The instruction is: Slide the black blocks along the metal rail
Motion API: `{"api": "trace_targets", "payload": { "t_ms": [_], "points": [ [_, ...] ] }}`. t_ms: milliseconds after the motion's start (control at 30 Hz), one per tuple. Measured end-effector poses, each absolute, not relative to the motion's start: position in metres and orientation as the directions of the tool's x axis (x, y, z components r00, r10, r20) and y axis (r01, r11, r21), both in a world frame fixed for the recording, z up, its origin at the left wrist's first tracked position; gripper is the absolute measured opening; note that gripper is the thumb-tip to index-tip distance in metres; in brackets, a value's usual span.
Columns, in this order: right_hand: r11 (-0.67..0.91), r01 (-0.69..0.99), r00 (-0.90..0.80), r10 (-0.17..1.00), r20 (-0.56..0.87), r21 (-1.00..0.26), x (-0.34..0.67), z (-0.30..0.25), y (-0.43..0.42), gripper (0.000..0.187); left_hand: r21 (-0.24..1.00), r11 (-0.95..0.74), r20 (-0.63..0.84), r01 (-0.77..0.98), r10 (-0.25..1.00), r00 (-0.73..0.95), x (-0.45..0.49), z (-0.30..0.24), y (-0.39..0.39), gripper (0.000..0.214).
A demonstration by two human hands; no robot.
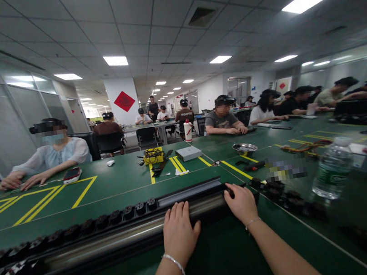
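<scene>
Black rail (115, 237) under left hand (180, 235), right hand (242, 203), palms flat.

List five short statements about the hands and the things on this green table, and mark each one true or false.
1. The left hand and the right hand both lie on the long dark rail. True.
2. The water bottle is to the left of the left hand. False: it is to the right of the right hand.
3. A metal bowl sits on the table beyond the right hand. True.
4. The right hand holds the yellow box. False: the box lies far across the table, and no hand touches it.
5. Each wrist wears a thin bracelet. True.
</scene>
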State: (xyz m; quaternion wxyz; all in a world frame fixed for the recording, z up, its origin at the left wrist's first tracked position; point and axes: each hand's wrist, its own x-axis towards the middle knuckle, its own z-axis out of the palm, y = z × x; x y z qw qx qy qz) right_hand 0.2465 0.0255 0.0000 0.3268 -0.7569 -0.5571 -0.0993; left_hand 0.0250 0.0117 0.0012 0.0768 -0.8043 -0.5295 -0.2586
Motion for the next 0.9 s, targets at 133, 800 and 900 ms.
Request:
{"api": "trace_targets", "payload": {
  "t_ms": [133,800,900],
  "points": [
    [-0.163,0.908,0.359,0.778,0.515,-0.386,0.2469,-0.0006,0.0258,0.040,0.153,-0.428,0.498,0.891,0.812,0.304,0.0250,0.0012,0.0118,0.053],
    [-0.161,0.913,0.352,0.777,0.522,-0.376,0.2477,-0.0009,0.0259,0.040,0.163,-0.428,0.495,0.889,0.815,0.301,0.0250,0.0005,0.0123,0.053],
    [-0.161,0.911,0.354,0.777,0.521,-0.379,0.2476,-0.0008,0.0257,0.040,0.160,-0.424,0.493,0.891,0.816,0.300,0.0251,0.0009,0.0122,0.054]
  ]
}}
